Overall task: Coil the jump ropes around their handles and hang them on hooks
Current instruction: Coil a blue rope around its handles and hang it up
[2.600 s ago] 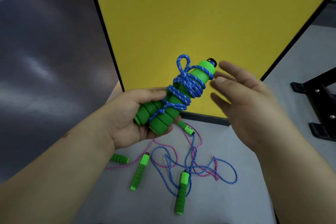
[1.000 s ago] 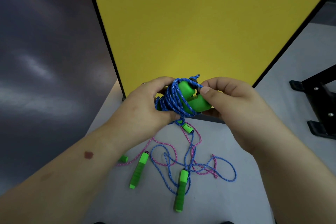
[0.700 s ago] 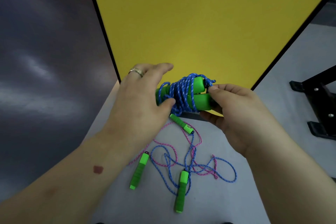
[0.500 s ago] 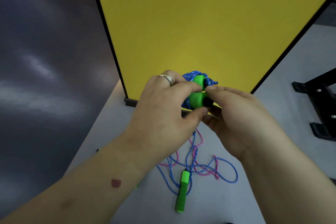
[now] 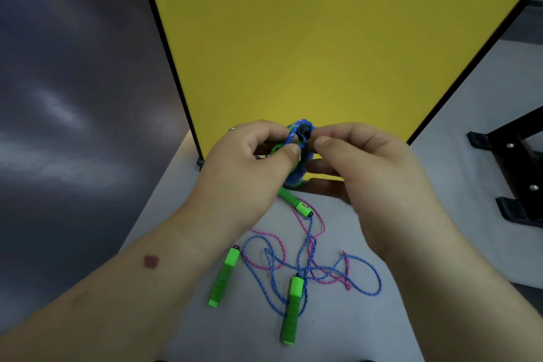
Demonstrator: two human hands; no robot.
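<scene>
Both hands grip a coiled blue jump rope (image 5: 296, 176) before a yellow panel (image 5: 323, 38): left hand (image 5: 249, 173) and right hand (image 5: 367, 167) pinch its top; loose ropes (image 5: 308, 261) lie on the grey bench (image 5: 338, 332) below.

Grey floor (image 5: 440, 156) bears loose blue rope (image 5: 364, 273) and pink rope (image 5: 320, 223), tangled together, three green handles (image 5: 224, 276) showing, yellow panel (image 5: 323, 38) standing behind.
</scene>
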